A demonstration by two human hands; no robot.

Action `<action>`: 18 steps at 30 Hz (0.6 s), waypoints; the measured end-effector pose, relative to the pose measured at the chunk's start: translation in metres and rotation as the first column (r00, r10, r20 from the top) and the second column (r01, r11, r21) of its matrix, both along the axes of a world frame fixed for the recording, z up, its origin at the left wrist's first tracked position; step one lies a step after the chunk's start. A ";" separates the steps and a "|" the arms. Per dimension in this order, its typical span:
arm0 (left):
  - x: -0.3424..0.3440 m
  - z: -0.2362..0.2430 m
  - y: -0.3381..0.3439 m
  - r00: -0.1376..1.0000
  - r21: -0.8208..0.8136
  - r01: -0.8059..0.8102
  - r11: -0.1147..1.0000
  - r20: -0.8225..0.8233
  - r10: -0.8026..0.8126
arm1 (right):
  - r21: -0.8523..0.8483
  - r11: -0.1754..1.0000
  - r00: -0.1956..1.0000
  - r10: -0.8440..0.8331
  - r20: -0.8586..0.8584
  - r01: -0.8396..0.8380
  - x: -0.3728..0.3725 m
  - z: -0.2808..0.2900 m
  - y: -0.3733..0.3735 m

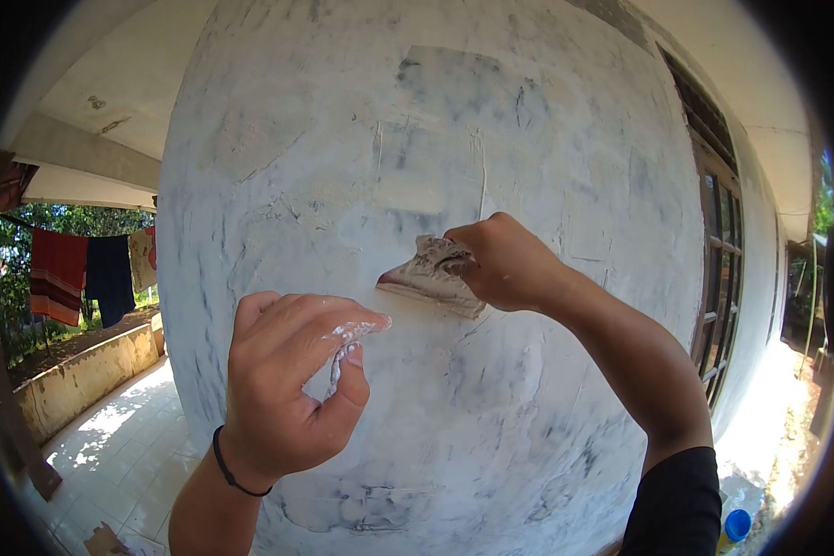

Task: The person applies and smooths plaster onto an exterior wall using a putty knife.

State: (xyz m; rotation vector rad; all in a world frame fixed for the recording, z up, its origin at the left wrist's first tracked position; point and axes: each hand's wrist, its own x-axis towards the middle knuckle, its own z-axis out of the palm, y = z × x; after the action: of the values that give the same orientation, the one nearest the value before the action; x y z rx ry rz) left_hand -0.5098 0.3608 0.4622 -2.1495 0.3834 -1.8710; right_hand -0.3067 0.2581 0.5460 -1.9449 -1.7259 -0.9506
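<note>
In front of me rises a white wall [565, 222] with grey blotches, patches and ridges of putty. My right hand [512, 264] grips a putty scraper [428, 280]. Its wide blade is coated in thick putty, a clump sits near the hand, and the blade's far side lies at the wall. The grip inside my fist is hidden. Lower left of it, my left hand [292, 380] hovers in front of the wall with fingers loosely curled and a gap towards the thumb. White putty smears its fingertips. I see no tool in it.
A barred window [718, 259] sits in the wall's right side. A blue container [737, 525] stands low at the right. Cloths [60, 273] hang on a line at the left, above a low wall [93, 375] and tiled floor [125, 463]. A post [14, 408] stands there.
</note>
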 end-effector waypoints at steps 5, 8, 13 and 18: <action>0.001 0.002 -0.005 1.000 0.007 -0.003 1.000 -0.001 0.003 | 0.212 0.975 0.998 0.057 0.038 -0.064 0.007 0.061 -0.020; 0.002 0.003 -0.004 1.000 0.019 -0.006 1.000 -0.003 0.006 | 0.415 0.903 0.994 0.099 0.053 -0.112 -0.004 0.089 -0.039; 0.008 0.003 -0.004 1.000 0.017 -0.002 1.000 -0.013 0.003 | 0.583 0.811 0.894 -0.231 0.383 -0.040 0.022 0.089 -0.014; 0.013 0.001 -0.002 1.000 0.002 0.018 1.000 -0.014 -0.017 | 0.522 0.850 0.800 -0.264 0.539 -0.071 0.047 -0.013 0.033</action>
State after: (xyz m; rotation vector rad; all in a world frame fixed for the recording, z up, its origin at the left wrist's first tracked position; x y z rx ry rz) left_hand -0.4969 0.3589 0.4633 -2.1664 0.4081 -1.8646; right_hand -0.2599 0.2908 0.5333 -1.4567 -1.4051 -2.0065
